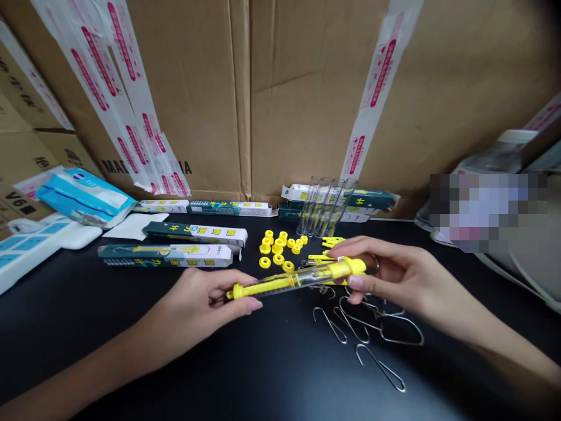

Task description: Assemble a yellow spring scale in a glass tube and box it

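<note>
A tubular spring scale (280, 285) with a clear barrel and yellow inner parts is held nearly level above the black table. My left hand (214, 298) pinches its narrow yellow end between thumb and fingers. At the other end, my right hand (390, 272) grips the wider yellow cap (350, 267). Just behind the scale lie several small yellow caps and rings (277, 245). Yellow rod-like pieces (333, 241) are partly hidden by my right hand. Bent wire hooks (380, 367) are scattered below and beneath that hand.
Clear tubes (324, 204) stand upright at the back, before printed cartons (381, 199). More narrow boxes (166, 255) lie at left, near a blue tissue pack (85, 196) and a power strip (37, 245). A large cardboard box (298, 93) walls off the back; a plastic bottle (495, 152) is at right.
</note>
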Demonstrator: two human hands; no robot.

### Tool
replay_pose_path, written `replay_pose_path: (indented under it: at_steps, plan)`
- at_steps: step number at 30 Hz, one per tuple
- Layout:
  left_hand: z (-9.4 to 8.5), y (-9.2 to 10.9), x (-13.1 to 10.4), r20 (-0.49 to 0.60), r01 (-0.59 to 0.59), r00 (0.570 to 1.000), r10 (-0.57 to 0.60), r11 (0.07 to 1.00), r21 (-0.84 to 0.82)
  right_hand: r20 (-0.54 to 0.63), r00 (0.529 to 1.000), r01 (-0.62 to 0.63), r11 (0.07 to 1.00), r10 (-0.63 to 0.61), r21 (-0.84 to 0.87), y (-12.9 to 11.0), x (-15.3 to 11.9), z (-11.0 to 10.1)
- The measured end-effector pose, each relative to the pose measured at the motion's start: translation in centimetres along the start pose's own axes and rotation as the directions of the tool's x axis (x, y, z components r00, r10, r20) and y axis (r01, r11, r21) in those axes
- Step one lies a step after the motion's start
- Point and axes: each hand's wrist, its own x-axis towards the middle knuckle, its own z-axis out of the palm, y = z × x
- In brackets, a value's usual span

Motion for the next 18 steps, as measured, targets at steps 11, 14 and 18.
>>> replay_pose_path:
  at_steps: [11, 14, 18]
  plan:
    - [2.8, -0.3, -1.3, -0.027, -0.231, 0.964, 0.265, 0.882, 0.411, 0.042, 0.946, -0.213, 0.515, 0.322, 0.830, 0.8, 0.0, 2.9]
    - [3.3, -1.1, -1.2, -0.082, -0.266, 0.926, 0.369, 0.792, 0.550, 0.065, 0.937, -0.219, 0.431, 0.343, 0.875, 1.4, -0.2, 3.8]
    - [3.7, -1.9, -1.1, -0.085, -0.317, 0.842, 0.533, 0.617, 0.720, 0.026, 0.931, -0.180, 0.394, 0.364, 0.901, 1.4, -0.3, 4.2]
